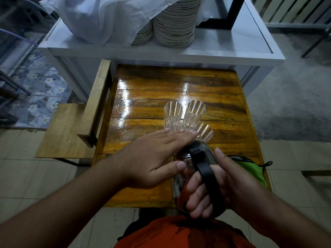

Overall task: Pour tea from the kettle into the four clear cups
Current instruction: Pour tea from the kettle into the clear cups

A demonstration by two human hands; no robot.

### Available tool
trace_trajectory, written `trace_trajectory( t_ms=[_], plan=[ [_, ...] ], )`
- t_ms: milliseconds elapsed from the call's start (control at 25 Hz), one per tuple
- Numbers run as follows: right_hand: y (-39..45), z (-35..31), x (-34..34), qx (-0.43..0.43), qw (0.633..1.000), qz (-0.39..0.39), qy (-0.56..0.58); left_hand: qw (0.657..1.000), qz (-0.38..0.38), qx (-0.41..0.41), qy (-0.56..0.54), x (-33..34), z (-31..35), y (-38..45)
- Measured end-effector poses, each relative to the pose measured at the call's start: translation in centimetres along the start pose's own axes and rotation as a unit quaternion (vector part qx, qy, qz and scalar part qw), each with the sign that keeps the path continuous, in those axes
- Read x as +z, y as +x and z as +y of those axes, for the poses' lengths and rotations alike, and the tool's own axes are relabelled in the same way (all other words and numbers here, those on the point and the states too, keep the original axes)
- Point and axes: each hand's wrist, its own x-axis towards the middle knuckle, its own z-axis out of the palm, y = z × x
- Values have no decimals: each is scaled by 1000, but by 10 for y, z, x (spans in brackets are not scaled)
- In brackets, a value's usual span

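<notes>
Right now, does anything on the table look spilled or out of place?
No spill shows. Only three clear cups are visible beyond the left hand, a fourth may be hidden. A green cloth lies beside the kettle.

The left hand (pixel 152 158) reaches in from the near left, palm down, fingers extended flat. The right hand (pixel 223 185) has its fingers curled closed, thumb extended.

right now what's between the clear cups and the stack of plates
Head view: only bare glossy wooden tabletop lies between the clear cups and the white counter's plate stack.
</notes>
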Motion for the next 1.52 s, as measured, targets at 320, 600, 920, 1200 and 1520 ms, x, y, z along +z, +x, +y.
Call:
trace_trajectory(
  t_ms=[320, 600, 920, 1200, 1520],
  plan=[
    [-1, 8, -1, -23, 1000, -1, 4, 1000, -6, 8, 22, 2, 4, -1],
    [0, 27, -3, -43, 999, 23, 12, 999, -5, 3, 32, 14, 13, -3],
    [4, 48, -11, -69, 993, 93, 3, 1000, 19, -12, 12, 28, 28, -4],
    [2, 55, -16, -112, 985, 129, -2, 999, 46, -11, 0, 31, 43, -2],
    [-2, 58, -17, -157, 975, 158, -21, 997, 78, 14, 22, 29, 50, -1]
  ],
)
